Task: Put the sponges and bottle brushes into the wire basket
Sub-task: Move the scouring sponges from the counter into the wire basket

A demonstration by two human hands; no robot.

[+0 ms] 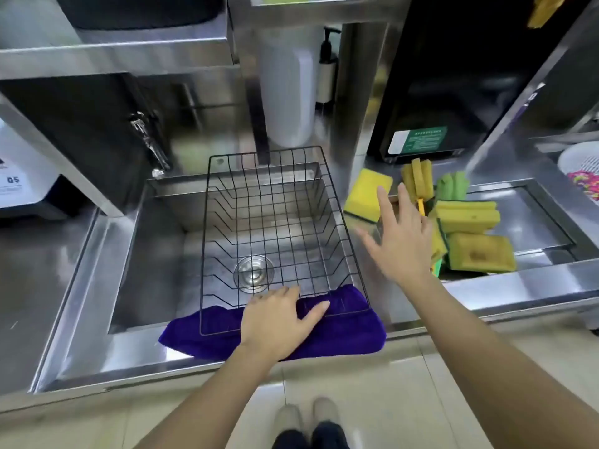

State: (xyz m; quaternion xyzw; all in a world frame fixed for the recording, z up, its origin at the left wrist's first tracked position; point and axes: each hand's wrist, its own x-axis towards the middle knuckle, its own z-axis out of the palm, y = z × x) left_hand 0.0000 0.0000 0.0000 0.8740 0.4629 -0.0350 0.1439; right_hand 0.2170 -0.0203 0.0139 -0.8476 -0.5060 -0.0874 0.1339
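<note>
Sponges [466, 234] and brushes [418, 179] lie heaped to the right of the sink [136, 254], on the steel ledge just past its right rim, and none has gone in yet. Your basket [275, 228] spans the sink, empty, its long axis running near to far, its near edge resting on the purple cloth [350, 335] draped over the front rim.

Your left hand [278, 319] lies flat on that cloth at the basket's near edge, fingers loosely spread, gripping nothing; I judge it steadies the basket. Your right hand [398, 241] hovers open, fingers fanned, palm down, holding nothing, between the basket's right side and the heap.

The heap lies right of and slightly beyond your right hand, so that hand is plainly the nearer one. Closest is the yellow sponge [364, 192], just left of your forefinger tip, tilted against the ledge; whether the finger touches it I cannot tell. The two brushes, yellow and green [452, 186], stand at the far end of the heap, heads pointing away from you, so their long axes run near to far. Two more sponges lie farther right.

Expect a short carry leftwards over the basket's right wall.
</note>
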